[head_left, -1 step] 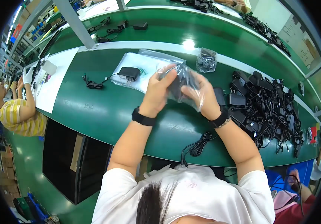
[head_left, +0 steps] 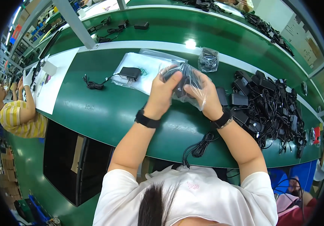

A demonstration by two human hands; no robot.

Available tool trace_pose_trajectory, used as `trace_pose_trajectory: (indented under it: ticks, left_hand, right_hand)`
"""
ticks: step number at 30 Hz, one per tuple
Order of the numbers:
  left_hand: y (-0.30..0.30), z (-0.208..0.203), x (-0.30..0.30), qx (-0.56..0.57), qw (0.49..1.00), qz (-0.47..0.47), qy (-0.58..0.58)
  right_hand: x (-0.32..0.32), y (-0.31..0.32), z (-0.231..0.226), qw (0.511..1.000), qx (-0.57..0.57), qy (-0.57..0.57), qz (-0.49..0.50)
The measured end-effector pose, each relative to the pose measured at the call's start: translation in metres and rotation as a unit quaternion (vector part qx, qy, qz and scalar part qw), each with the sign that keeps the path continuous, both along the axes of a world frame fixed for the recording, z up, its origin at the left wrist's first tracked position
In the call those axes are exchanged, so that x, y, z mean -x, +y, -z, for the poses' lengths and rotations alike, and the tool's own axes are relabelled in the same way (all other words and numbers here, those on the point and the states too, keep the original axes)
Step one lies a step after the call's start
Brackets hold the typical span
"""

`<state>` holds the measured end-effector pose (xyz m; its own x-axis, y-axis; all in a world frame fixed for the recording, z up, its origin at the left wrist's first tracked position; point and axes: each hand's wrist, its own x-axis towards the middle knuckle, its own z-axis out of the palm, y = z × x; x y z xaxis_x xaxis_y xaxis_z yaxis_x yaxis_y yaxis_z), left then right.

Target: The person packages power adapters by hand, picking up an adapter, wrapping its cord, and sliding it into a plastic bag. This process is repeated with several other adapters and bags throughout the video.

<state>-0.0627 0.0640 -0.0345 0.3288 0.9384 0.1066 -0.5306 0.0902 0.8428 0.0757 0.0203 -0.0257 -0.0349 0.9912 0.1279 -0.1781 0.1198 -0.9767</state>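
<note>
Both hands hold a clear plastic bag with a black power adapter (head_left: 185, 77) and its cable inside, above the green bench. My left hand (head_left: 163, 87) is closed on the bag's left side, thumb across the front. On the right side my right hand (head_left: 207, 94) grips the film with curled fingers. Behind the left hand lies a stack of clear flat bags (head_left: 137, 60), with another black adapter (head_left: 130, 72) resting on it. That adapter's coiled cable (head_left: 93, 85) lies on the bench to the left. A bagged adapter (head_left: 208, 60) sits behind the right hand.
A large heap of black adapters and cables (head_left: 269, 105) covers the bench at right. A loose coiled cable (head_left: 201, 147) lies near the front edge. A white sheet (head_left: 58, 81) is at left, beside a co-worker in a yellow striped shirt (head_left: 20, 118). A metal post (head_left: 75, 24) rises behind.
My left hand has shifted slightly right and down. The bag has turned a little, so the black adapter inside shows more clearly.
</note>
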Motion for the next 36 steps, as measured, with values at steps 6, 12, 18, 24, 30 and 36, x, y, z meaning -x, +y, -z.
trace_pose_trajectory:
  ticks: [6,12,18,24,30,36]
  left_hand:
    - [-0.02,0.024,-0.031,-0.051,0.987,-0.152,0.017]
    - [-0.021,0.01,-0.022,-0.058,0.996,-0.06,-0.007]
    - [-0.017,0.005,-0.01,0.088,0.993,0.053,-0.055]
    - [0.002,0.013,-0.001,0.156,0.981,0.055,-0.103]
    - [0.011,0.01,0.008,0.116,0.985,-0.043,-0.124]
    - [0.001,0.01,0.001,0.075,0.992,-0.012,-0.103]
  right_hand:
    - [0.014,-0.002,0.007,0.996,0.028,0.03,0.082]
    - [-0.01,0.004,0.005,0.971,-0.091,-0.216,0.048]
    - [-0.016,0.01,0.006,0.824,-0.292,-0.477,0.096]
    - [-0.023,0.012,0.008,0.947,-0.108,-0.299,-0.038]
    - [-0.033,0.013,0.005,0.915,-0.186,-0.343,0.101]
    - [-0.041,0.02,-0.007,0.998,-0.011,0.05,0.04]
